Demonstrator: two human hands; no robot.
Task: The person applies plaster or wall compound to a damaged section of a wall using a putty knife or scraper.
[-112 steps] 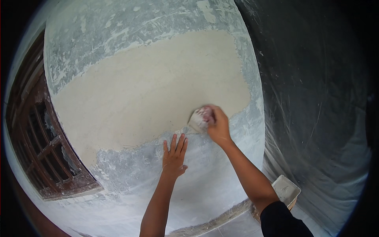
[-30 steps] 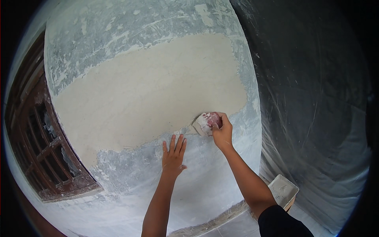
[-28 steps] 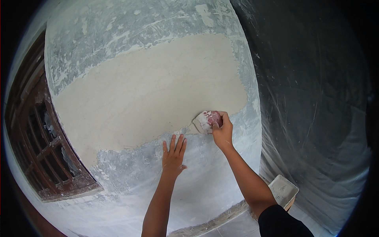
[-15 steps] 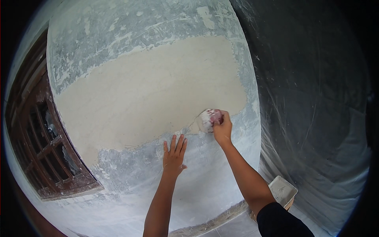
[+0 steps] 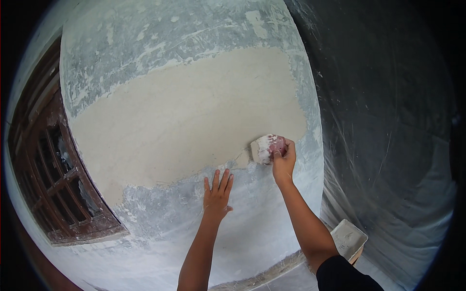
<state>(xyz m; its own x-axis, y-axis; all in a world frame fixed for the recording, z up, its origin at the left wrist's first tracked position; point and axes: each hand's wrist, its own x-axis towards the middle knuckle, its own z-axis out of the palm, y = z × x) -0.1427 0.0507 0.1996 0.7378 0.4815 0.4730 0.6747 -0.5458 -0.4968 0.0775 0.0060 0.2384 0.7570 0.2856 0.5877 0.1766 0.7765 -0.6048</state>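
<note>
A wide beige patch of putty (image 5: 184, 111) covers the middle of a grey-blue, mottled wall (image 5: 170, 242). At the patch's lower right, my right hand (image 5: 284, 162) grips a red putty scraper (image 5: 275, 145) whose left part is coated with whitish putty. Its left edge is against or very close to the wall, beside a small uneven strip of putty. My left hand (image 5: 217, 194) lies flat on the bare wall just under the patch's lower edge, fingers spread, and holds nothing.
To the left is a dark brown wooden window frame (image 5: 68, 194) with barred panes. A dark sheet (image 5: 388, 121) hangs along the right side. Low at the right stands a whitish tray (image 5: 348, 237) with putty residue, above grey floor tiles (image 5: 291, 281).
My right hand and the scraper have shifted slightly right in the picture. My left hand stays flat on the wall, and the whole view has moved a little.
</note>
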